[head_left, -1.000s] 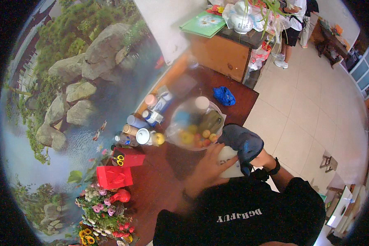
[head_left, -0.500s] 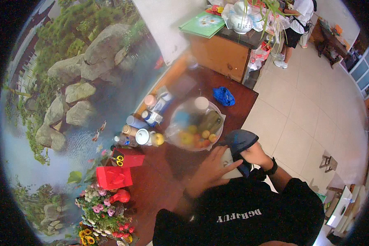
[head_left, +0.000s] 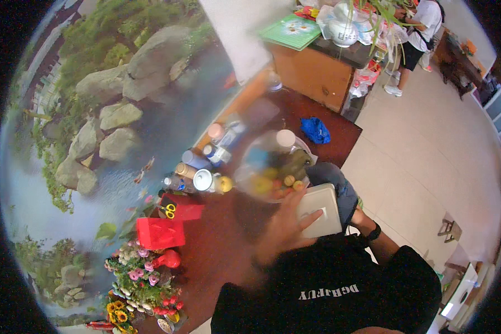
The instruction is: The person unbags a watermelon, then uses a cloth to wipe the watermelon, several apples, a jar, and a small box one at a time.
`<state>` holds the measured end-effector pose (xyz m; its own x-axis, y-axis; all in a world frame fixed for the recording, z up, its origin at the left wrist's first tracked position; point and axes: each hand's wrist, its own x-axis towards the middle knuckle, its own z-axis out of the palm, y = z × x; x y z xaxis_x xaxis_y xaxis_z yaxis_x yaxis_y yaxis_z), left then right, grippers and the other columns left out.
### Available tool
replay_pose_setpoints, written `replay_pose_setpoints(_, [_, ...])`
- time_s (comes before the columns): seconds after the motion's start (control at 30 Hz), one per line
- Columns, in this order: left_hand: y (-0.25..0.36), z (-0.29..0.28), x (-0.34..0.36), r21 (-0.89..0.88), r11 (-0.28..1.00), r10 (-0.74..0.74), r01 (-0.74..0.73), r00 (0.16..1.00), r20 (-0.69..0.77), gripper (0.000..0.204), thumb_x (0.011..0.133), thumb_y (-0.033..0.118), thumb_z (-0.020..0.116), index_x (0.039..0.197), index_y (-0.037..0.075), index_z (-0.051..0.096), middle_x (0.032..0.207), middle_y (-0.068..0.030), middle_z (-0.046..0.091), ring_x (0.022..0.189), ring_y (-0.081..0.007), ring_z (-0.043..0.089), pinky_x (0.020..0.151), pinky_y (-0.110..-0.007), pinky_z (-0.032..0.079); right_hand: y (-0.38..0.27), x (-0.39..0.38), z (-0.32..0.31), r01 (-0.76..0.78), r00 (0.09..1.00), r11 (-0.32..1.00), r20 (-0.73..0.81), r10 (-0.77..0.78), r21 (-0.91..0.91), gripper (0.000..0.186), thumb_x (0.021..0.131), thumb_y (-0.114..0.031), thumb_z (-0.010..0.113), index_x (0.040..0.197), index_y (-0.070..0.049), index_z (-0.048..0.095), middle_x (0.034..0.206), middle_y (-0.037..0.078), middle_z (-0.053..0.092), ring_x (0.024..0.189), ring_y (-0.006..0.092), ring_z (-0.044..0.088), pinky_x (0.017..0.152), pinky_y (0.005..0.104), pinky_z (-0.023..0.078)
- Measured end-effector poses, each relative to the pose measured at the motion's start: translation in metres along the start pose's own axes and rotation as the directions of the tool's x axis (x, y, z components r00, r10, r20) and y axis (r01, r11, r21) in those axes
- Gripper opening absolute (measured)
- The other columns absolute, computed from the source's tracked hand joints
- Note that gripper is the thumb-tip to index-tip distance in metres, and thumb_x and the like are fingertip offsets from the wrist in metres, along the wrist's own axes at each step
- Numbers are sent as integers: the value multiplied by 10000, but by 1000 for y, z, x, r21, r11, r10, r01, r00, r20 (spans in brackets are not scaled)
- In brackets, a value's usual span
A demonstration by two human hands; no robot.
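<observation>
My left hand (head_left: pixel 285 224) grips a flat cream-coloured box (head_left: pixel 324 201) with rounded corners; the thumb lies across its face and the fingers are along its far left edge. Right behind the box is a dark blue cloth item (head_left: pixel 345 192), soft and curved. My right hand (head_left: pixel 362 218), with a black band at the wrist, holds this cloth from the right; its fingers are largely hidden by the cloth. Just beyond my hands a clear round bowl (head_left: pixel 240 177) on the table holds fruit and a white-lidded container (head_left: pixel 285 138).
Bottles and jars (head_left: pixel 196 160) line the wall side of the dark red table (head_left: pixel 217 234). Red boxes (head_left: pixel 160 232), yellow-handled scissors (head_left: pixel 170 210) and flowers (head_left: pixel 142 273) stand left. A blue crumpled bag (head_left: pixel 315 130) lies farther back. Another person (head_left: pixel 423 33) stands far right.
The cream box has turned flat-face up and shows more fully in front of the cloth. My right hand has slipped lower behind the cloth. The whole view has shifted slightly.
</observation>
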<state>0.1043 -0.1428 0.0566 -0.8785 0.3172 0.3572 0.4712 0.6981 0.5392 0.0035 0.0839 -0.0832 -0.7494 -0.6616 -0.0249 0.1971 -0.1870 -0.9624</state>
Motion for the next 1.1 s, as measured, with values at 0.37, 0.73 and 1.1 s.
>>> replay_pose_setpoints(0.37, [11,24,16,11,999,-29,33,974,-223,856,587,267,813,1313,107,389,1326,-242,338,1204,-439,380,993,-484,353,-26,7,8,9,984,977,-178,30,213,510,843,-222,630,1272,-39,423,1226,90,521,1099,181,509,929,331,436])
replay_pose_setpoints(0.73, [-2,78,8,-935,-248,-751,252,560,350,637,806,191,653,1313,-17,329,1228,-147,463,1075,-254,522,883,-397,462,-66,26,25,266,942,905,-112,-318,-332,423,845,-183,596,1207,-23,450,1183,138,538,1070,212,518,922,337,416])
replay_pose_setpoints(1.1, [-24,90,0,-749,561,-633,353,766,-113,636,862,72,551,1386,8,196,1218,-142,479,1040,-228,545,892,-362,467,-105,31,54,212,951,650,0,-310,-730,635,807,-226,585,1336,24,338,1293,200,419,1210,316,396,1032,376,300])
